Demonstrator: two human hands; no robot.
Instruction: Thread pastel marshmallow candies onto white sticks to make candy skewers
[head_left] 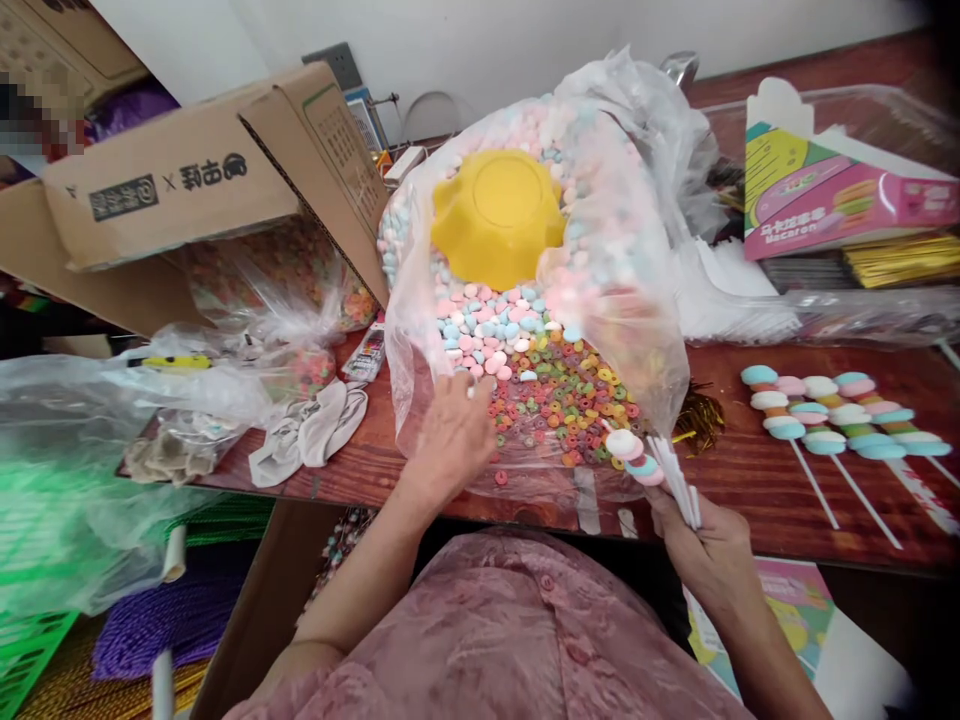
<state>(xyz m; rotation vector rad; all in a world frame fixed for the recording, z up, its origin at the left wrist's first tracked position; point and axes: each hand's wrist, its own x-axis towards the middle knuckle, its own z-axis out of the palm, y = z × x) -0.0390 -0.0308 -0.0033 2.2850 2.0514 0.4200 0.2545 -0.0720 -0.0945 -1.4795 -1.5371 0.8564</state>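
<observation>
My right hand point(709, 540) is closed round a bundle of white sticks point(677, 482). One skewer in that hand carries a short stack of pink, white and blue candies point(636, 458). My left hand point(454, 430) reaches to the near edge of the pastel button-shaped candies point(487, 325), its fingers curled together. Whatever it pinches is too blurred to make out. Small coloured ring candies point(562, 400) lie just right of it. Both kinds of candy rest on an open clear plastic bag point(660, 350), with an upturned yellow bowl point(499, 215) among the pastel ones.
Finished-looking candy skewers point(847, 415) lie on the table point(735, 510) at right. Behind them stand a pink printed card box point(825, 205) and gold ties point(904, 250). At left are an open cardboard box point(187, 180), white gloves point(311, 430) and a green basket point(34, 650).
</observation>
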